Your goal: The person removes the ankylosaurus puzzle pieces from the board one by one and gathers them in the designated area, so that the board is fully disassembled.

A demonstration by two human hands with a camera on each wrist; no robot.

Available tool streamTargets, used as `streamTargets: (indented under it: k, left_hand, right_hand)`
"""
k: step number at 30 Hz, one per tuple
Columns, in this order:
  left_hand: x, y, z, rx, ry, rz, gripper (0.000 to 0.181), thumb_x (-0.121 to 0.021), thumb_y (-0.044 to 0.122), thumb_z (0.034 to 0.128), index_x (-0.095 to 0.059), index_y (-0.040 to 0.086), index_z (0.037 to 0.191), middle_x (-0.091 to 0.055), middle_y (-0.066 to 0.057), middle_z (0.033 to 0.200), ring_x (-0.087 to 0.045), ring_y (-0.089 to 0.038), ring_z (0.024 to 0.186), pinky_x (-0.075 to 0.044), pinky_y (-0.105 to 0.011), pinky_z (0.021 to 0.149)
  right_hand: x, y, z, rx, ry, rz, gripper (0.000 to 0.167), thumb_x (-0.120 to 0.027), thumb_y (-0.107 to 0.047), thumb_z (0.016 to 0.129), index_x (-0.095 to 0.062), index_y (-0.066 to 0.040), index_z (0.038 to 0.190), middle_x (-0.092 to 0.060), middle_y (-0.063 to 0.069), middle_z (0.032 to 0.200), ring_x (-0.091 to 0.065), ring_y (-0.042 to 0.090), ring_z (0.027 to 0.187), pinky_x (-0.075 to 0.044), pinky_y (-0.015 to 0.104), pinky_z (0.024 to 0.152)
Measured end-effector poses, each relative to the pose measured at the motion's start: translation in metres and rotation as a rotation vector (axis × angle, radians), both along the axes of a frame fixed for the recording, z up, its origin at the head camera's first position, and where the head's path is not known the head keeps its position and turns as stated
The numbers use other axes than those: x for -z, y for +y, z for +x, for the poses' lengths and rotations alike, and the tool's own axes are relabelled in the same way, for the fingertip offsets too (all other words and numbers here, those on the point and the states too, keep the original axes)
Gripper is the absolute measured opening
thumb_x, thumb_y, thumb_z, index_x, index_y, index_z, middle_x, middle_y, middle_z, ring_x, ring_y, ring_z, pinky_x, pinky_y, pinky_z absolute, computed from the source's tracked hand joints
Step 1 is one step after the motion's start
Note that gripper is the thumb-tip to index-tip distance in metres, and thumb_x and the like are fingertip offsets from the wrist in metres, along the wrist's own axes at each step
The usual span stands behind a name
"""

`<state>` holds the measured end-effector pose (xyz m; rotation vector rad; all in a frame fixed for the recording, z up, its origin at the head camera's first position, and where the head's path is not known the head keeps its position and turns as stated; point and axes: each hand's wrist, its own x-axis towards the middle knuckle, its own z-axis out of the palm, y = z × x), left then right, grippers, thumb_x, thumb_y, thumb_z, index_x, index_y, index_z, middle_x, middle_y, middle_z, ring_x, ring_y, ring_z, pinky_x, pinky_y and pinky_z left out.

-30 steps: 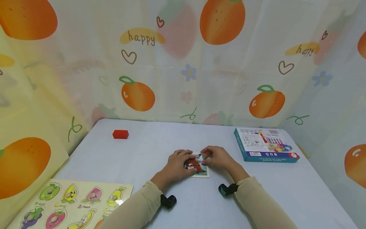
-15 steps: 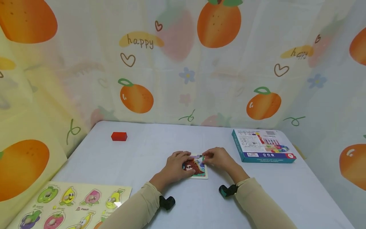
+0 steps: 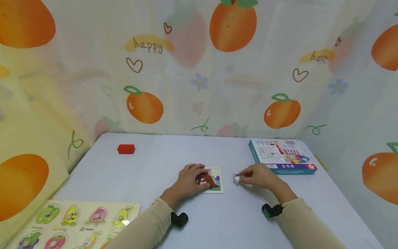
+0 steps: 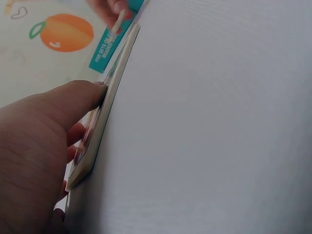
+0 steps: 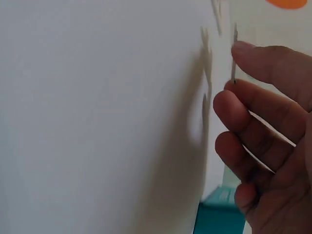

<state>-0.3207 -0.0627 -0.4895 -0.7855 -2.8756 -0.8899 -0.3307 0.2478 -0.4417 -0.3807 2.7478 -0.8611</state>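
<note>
The dinosaur jigsaw puzzle (image 3: 214,182) lies on the worktop (image 3: 155,169) just below the centre of the head view. The left hand (image 3: 188,180) grips it from the left, thumb across the near part and fingers toward the far part. Just right of it, apart from the frame, the right hand (image 3: 259,175) pinches a small puzzle piece (image 3: 236,178) between thumb and index finger, the other fingers loosely curled.

Half a second ago the right hand was at the puzzle's upper right corner; now it has moved rightward with the piece. That suggests, as I judge it, that the piece is free of the frame and that corner of the picture is unfilled.

Farther out, a teal-edged box (image 3: 281,156) lies at the right, a red block (image 3: 125,149) at the upper left of the worktop, and a fruit peg board (image 3: 83,209) at the lower left.

The left hand covers the puzzle's left side. The piece's print is too small to read, and the right wrist view shows it only edge-on. The peg board is cut off at the bottom and partly behind the left sleeve.
</note>
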Motion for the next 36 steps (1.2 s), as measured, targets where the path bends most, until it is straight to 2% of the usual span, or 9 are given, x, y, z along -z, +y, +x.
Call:
streamTargets:
  k: [6,11,19,27,32,36]
  left_hand:
    - [0.001,0.001,-0.001,-0.003,-0.002,0.001,0.054,-0.069,0.048,0.0877,-0.059,0.023,0.135,-0.046,0.004,0.145,-0.031,-0.03,0.137,-0.026,-0.058,0.105]
    - [0.0,0.001,0.0,0.015,-0.01,0.017,0.054,-0.069,0.046,0.0881,-0.059,0.021,0.135,-0.046,0.001,0.145,-0.03,-0.032,0.137,-0.025,-0.059,0.105]
    - [0.001,0.0,-0.001,0.006,-0.015,0.002,0.055,-0.068,0.049,0.0879,-0.058,0.024,0.136,-0.045,0.004,0.146,-0.029,-0.029,0.138,-0.024,-0.057,0.107]
    - [0.003,-0.002,-0.001,0.013,0.006,0.005,0.054,-0.068,0.048,0.0876,-0.059,0.024,0.135,-0.047,0.003,0.145,-0.031,-0.03,0.137,-0.025,-0.058,0.106]
    - [0.003,-0.002,-0.002,0.025,0.013,-0.007,0.053,-0.067,0.049,0.0891,-0.059,0.026,0.137,-0.047,0.003,0.145,-0.031,-0.032,0.137,-0.026,-0.06,0.105]
    - [0.001,-0.002,-0.001,0.033,0.018,-0.017,0.051,-0.066,0.049,0.09,-0.059,0.028,0.137,-0.046,0.002,0.145,-0.03,-0.032,0.137,-0.026,-0.06,0.105]
  right_hand:
    - [-0.001,0.019,0.01,0.013,-0.033,0.042,0.025,-0.081,-0.034,0.081,-0.079,-0.023,0.104,-0.064,-0.005,0.072,-0.052,0.017,0.067,-0.038,0.025,0.053]
    - [0.001,0.007,0.009,-0.013,-0.022,0.059,0.026,-0.081,-0.038,0.08,-0.079,-0.029,0.105,-0.057,-0.002,0.063,-0.05,0.016,0.062,-0.035,0.025,0.051]
    - [0.003,-0.003,0.003,-0.075,0.033,0.149,0.028,-0.081,-0.037,0.081,-0.079,-0.028,0.106,-0.054,-0.003,0.058,-0.048,0.014,0.058,-0.034,0.024,0.049]
    - [-0.008,-0.023,-0.001,-0.028,-0.008,0.139,0.03,-0.083,-0.035,0.079,-0.077,-0.026,0.107,-0.056,0.0,0.066,-0.052,0.017,0.068,-0.04,0.029,0.056]
    - [-0.013,-0.053,-0.002,-0.126,0.03,0.13,0.033,-0.08,-0.034,0.082,-0.076,-0.02,0.112,-0.057,-0.002,0.064,-0.052,0.016,0.064,-0.04,0.028,0.055]
    - [-0.011,-0.071,-0.001,-0.189,0.05,0.155,0.034,-0.08,-0.032,0.082,-0.076,-0.018,0.113,-0.057,-0.005,0.064,-0.051,0.014,0.064,-0.042,0.028,0.056]
